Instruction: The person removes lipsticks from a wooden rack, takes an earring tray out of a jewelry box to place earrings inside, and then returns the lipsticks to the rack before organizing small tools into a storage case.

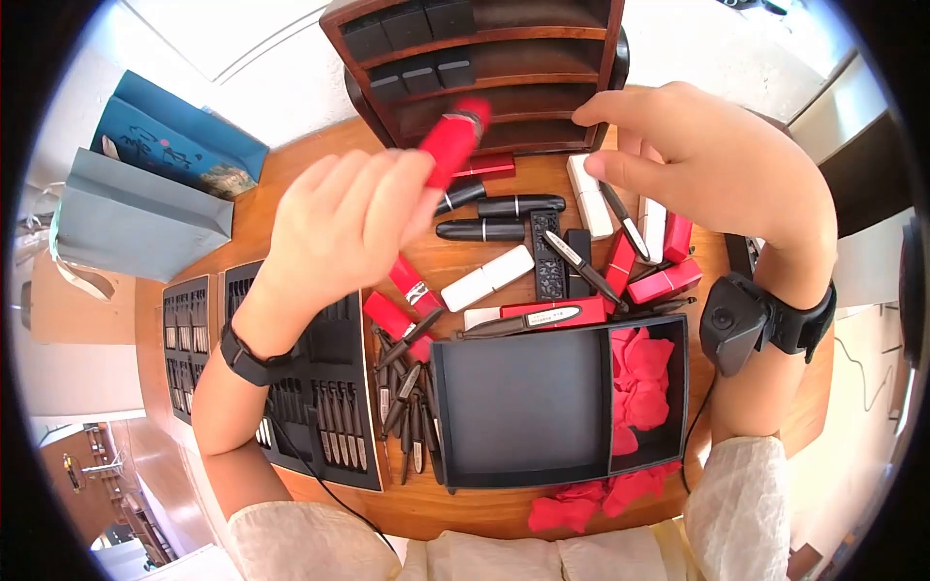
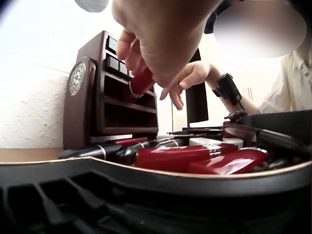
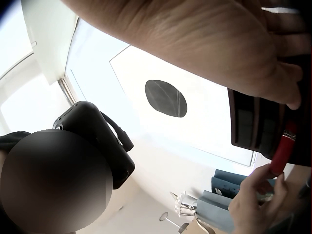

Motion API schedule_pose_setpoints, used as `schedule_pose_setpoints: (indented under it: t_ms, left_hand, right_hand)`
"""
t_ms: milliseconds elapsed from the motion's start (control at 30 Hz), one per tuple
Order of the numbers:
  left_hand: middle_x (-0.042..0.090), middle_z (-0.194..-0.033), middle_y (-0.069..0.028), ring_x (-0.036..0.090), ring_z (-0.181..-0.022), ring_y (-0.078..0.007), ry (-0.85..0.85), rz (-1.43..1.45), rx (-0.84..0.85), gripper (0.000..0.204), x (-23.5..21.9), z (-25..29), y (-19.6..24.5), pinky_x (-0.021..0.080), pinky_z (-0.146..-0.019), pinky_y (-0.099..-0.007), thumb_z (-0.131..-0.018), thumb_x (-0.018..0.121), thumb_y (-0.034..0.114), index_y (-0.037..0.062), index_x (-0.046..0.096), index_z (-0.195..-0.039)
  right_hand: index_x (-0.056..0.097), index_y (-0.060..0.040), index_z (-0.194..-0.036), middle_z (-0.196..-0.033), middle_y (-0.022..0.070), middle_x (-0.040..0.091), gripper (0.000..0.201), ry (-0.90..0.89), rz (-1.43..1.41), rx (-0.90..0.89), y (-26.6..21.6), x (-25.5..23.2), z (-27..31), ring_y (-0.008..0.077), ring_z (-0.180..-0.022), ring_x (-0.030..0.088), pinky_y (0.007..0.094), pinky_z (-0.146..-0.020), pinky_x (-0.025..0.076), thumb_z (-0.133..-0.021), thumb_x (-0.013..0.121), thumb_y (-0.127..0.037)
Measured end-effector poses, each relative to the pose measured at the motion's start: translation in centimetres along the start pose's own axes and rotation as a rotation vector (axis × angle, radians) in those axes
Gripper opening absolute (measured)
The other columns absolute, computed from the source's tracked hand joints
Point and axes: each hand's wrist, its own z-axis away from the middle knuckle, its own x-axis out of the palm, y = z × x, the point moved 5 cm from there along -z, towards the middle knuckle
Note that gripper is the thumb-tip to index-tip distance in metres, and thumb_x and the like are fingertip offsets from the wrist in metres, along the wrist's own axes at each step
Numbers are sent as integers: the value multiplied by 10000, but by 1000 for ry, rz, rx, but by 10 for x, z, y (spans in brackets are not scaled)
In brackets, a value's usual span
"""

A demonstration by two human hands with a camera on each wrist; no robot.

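My left hand (image 1: pixel 334 223) grips a red lipstick tube (image 1: pixel 449 153) with a silver band, holding it up in front of the dark wooden shelf rack (image 1: pixel 538 58). In the right wrist view the lipstick's lower end sits between thumb and fingers. My right hand (image 1: pixel 702 160) hovers at the rack's right side, with fingers loosely extended and nothing in them. Black boxes (image 1: pixel 426 24) stand on the rack's two upper shelves. Below the hands lie black tubes (image 1: pixel 480 229), white tubes (image 1: pixel 487 277), and red tubes (image 1: pixel 665 281).
A black tray (image 1: pixel 523 397) with red petals (image 1: pixel 639 378) in its right section stands in front. Dark pens (image 1: pixel 402 416) lie heaped at its left, beside a compartment case (image 1: pixel 344 426). Paper bags (image 1: pixel 145 208) stand at the left. A cable (image 1: pixel 329 484) runs from the left wrist.
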Motion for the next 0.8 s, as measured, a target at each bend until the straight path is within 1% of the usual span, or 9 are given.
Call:
schedule_pose_setpoints:
  t_ms: [133,167,200,267,300,367,467,600,800]
  left_hand:
    - [632,-821,-64,648,-696,-208,-44,362,29,315,1,1,8,520,-593,-309,-755,748,110,35,586,-1015]
    - [640,-834,-74,667,-720,-223,-152,473,-56,308,6,6,6,548,-615,-316,-753,749,93,43,580,-1006]
    - [640,-834,-74,667,-720,-223,-153,468,-52,308,9,9,7,548,-615,-316,-753,749,93,43,580,-1006]
    - [645,-807,-95,664,-684,-252,-196,799,-288,291,22,18,2,543,-589,-324,-764,731,81,45,578,-1009]
    - [645,-807,-95,664,-684,-252,-200,796,-282,291,24,19,1,543,-589,-324,-764,731,81,45,578,-1009]
    - [652,-776,-119,656,-653,-285,-394,959,-433,273,37,25,-4,529,-558,-353,-784,681,65,45,588,-1040]
    - [631,-781,-106,634,-648,-297,-523,722,-390,254,46,28,-15,498,-575,-361,-797,628,61,39,621,-1050]
    - [644,-770,-123,636,-683,-312,-412,374,-282,237,55,20,-12,498,-590,-404,-852,620,95,55,665,-1081]
    - [647,-793,-111,643,-701,-300,-470,335,-357,243,63,19,-3,507,-595,-385,-884,647,201,60,682,-1079]
  right_hand:
    - [623,25,-1155,-761,143,684,330,32,46,-70,-2,2,-1,284,-693,650,363,-661,508,-942,596,-226]
    - [623,25,-1155,-761,143,684,330,36,45,-72,-3,1,-2,284,-693,650,363,-661,508,-942,596,-226]
    - [620,26,-1152,-744,143,679,333,11,41,-72,-3,1,-3,281,-686,649,361,-654,508,-940,598,-230]
    - [617,27,-1150,-727,144,673,336,-8,33,-71,-4,1,-3,278,-679,647,359,-647,508,-937,600,-233]
    - [618,21,-1145,-724,146,671,330,-12,42,-57,-5,2,-3,276,-676,647,359,-642,508,-937,599,-234]
    - [619,15,-1141,-720,147,669,323,-12,48,-41,-4,4,-3,274,-673,647,360,-636,508,-936,597,-235]
    - [624,-1,-1136,-728,144,672,308,48,89,-73,-4,5,-3,275,-670,648,363,-633,508,-938,591,-235]
    - [635,-11,-1119,-722,141,671,296,4,60,-55,-3,7,-5,280,-661,644,367,-632,506,-936,593,-239]
    - [628,22,-1100,-683,150,656,307,-48,33,-40,-4,7,-8,288,-617,630,364,-601,498,-942,588,-238]
